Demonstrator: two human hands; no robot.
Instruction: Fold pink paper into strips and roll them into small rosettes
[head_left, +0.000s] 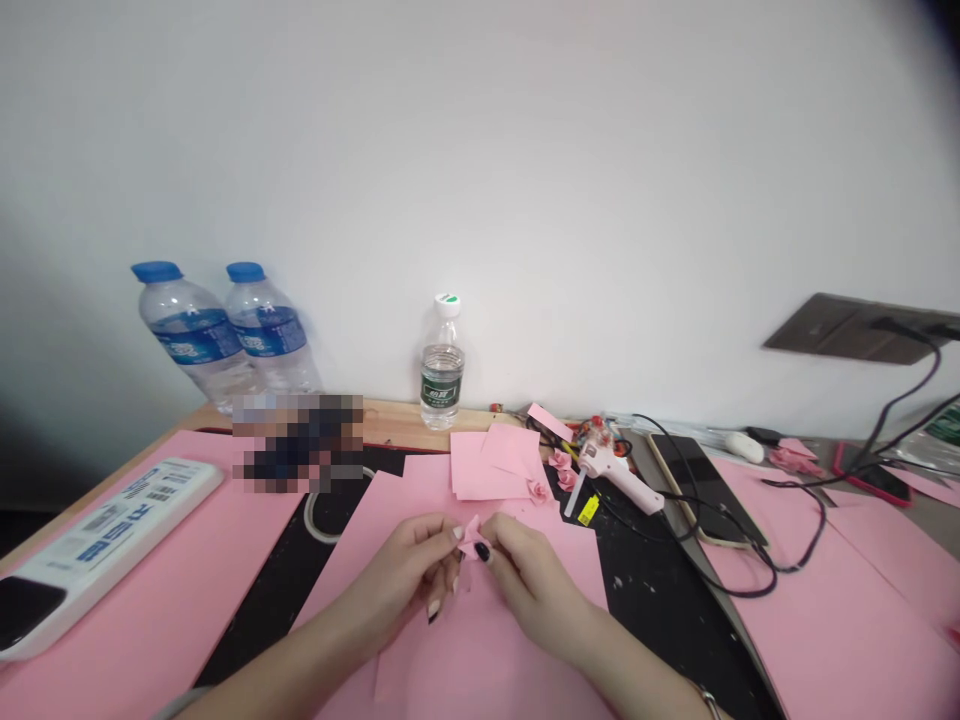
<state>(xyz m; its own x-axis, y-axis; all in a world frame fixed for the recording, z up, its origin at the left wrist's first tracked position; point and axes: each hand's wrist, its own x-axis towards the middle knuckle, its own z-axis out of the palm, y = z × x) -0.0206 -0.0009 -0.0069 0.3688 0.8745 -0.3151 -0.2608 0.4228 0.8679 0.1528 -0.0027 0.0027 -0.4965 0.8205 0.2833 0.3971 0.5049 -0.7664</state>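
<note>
Between my two hands is a small folded pink paper flower [470, 537], held just above the pink paper sheets. My left hand [420, 560] pinches its left side between thumb and fingers. On the other side my right hand [521, 570] is closed on it, the dark-nailed thumb pressing its front. Beyond the hands lie square pink paper pieces [491, 462] in a loose stack. Several finished-looking paper roses [562, 470] rest at the right of that stack. A large pink sheet [457, 660] spreads under both hands.
A glue gun [619, 475] with cables lies right of the roses, near a phone [697, 480]. A small water bottle [442, 370] stands by the wall; two larger bottles [191, 330] lean at left. A white box-like device [112, 540] sits at far left. A tape roll [311, 520] lies on the black mat.
</note>
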